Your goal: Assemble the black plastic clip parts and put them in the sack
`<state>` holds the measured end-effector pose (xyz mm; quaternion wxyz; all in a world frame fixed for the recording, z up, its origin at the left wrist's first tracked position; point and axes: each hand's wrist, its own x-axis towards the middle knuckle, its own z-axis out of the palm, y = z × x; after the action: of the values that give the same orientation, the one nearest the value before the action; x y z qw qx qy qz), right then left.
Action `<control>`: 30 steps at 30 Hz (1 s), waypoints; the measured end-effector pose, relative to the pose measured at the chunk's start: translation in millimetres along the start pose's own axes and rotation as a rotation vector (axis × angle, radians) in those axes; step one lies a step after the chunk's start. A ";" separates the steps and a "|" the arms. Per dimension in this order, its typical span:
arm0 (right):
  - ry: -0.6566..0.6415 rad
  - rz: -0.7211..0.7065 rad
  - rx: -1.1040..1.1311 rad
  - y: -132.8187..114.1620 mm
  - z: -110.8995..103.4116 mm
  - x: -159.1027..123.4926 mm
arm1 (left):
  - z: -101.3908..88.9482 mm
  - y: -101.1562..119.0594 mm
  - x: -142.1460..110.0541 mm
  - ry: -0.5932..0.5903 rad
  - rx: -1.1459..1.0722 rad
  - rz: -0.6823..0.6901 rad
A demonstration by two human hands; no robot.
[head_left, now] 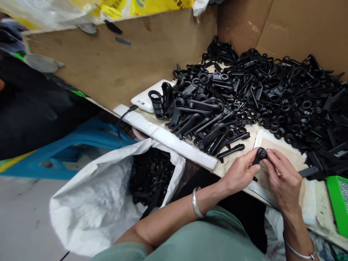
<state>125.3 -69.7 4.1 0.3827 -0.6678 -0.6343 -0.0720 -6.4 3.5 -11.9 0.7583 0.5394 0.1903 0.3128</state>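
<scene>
Much of the held black part [261, 154] is hidden: the left hand [240, 172] covers its lower length, and only the round, ribbed end shows clearly. A small dark tip shows beneath the left hand; whether it belongs to the same part, I cannot tell. The left thumb and fingers grasp the part, while the right hand [284, 177] has thumb and fingertips closed against the ribbed end; anything small between them is too hidden to make out.

Clock directions run from the held part, twelve toward the top of the view. The pile of black parts [239, 90] spreads from ten to three o'clock, overlapping too densely to separate, and is cut off by the right edge. A green tray [333, 206], also cut off, lies at four. The foam strip [168, 137] at nine stands between the pile and the open white sack [89, 206] toward half past eight, whose black contents are dim. The white device [146, 98] at ten is partly covered by parts.
</scene>
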 end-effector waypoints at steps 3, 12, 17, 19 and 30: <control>0.021 -0.023 -0.040 -2.3 2.1 -2.2 | -2.5 2.5 -3.8 0.004 0.290 0.005; 0.099 -0.072 0.007 -0.7 10.3 -16.1 | 1.5 3.0 -10.7 0.012 0.496 0.036; -0.048 -0.008 0.127 6.8 -8.8 -11.8 | -0.5 -0.8 -7.2 -0.058 0.312 -0.017; -0.102 -0.015 0.138 7.6 -15.2 -9.3 | -3.0 0.1 -5.0 -0.127 0.232 -0.019; 0.032 -0.036 0.039 -4.5 -4.4 -17.9 | 5.2 13.2 -15.2 -0.099 0.597 0.032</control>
<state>119.6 -87.0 -1.4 0.4046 -0.6475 -0.6412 -0.0773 -17.8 -7.5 1.5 0.5696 0.7560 0.2278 0.2284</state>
